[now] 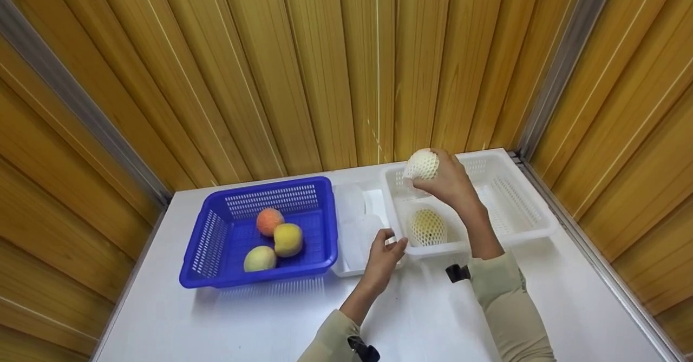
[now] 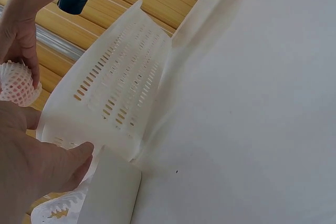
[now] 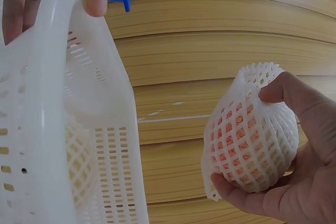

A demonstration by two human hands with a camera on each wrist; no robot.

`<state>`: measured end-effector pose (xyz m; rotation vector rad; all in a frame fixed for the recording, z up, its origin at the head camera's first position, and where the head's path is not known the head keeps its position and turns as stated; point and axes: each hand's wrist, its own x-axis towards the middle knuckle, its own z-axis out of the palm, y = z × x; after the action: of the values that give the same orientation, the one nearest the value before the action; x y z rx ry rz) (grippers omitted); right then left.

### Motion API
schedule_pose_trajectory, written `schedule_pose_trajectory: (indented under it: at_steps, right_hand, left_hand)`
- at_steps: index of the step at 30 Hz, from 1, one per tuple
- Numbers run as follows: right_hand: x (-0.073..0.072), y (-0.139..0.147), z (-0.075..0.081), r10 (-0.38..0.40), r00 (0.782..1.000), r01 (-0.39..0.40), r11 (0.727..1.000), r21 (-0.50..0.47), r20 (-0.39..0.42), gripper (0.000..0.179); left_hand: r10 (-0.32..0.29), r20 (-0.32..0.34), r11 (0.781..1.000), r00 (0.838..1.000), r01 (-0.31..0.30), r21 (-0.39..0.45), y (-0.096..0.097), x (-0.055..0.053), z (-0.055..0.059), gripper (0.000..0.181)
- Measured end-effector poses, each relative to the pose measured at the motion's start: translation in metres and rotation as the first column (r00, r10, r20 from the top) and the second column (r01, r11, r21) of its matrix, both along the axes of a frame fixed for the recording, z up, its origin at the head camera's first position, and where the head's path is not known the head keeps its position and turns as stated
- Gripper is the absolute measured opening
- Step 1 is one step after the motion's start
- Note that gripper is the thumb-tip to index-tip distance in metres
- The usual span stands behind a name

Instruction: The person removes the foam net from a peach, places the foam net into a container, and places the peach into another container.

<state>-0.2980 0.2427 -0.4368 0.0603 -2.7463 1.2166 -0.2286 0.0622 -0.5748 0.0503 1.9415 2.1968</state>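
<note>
Above the white basket's left end, my right hand [image 1: 450, 182] holds a peach in a white foam net [image 1: 422, 165]. In the right wrist view its thumb and fingers curl round the net [image 3: 249, 140], and reddish skin shows through the mesh. My left hand [image 1: 383, 259] grips the near left corner of the white basket [image 1: 533, 232], with the thumb over one side of the rim and the fingers on the other, as the right wrist view shows. Beneath the raised peach, a second netted fruit [image 1: 429, 226], yellowish, lies inside that basket.
To the left stands a blue basket [image 1: 260, 278] with an orange-red peach [image 1: 269, 222], a yellow peach [image 1: 288, 240] and a pale one [image 1: 260, 259]. Between the baskets sits a white tray [image 1: 346, 271] with pale foam nets [image 1: 351, 202]. Wood-patterned walls [image 1: 325, 70] enclose the white table [image 1: 411, 324].
</note>
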Motion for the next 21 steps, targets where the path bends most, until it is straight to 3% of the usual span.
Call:
schedule_pose_trajectory:
  at_steps: [7, 21]
  right_hand:
    - [0.02, -0.008, -0.005, 0.002, 1.0, -0.002, 1.0, -0.014, 0.0, 0.09]
    - [0.049, -0.012, -0.017, 0.028, 0.999, -0.028, 0.999, -0.029, -0.021, 0.088]
  left_hand:
    - [-0.025, 0.017, 0.999, 1.0, 0.024, 0.024, 0.0, -0.001, 0.0, 0.033]
    - [-0.001, 0.021, 1.0, 1.0, 0.001, -0.005, 0.0, -0.001, 0.001, 0.032]
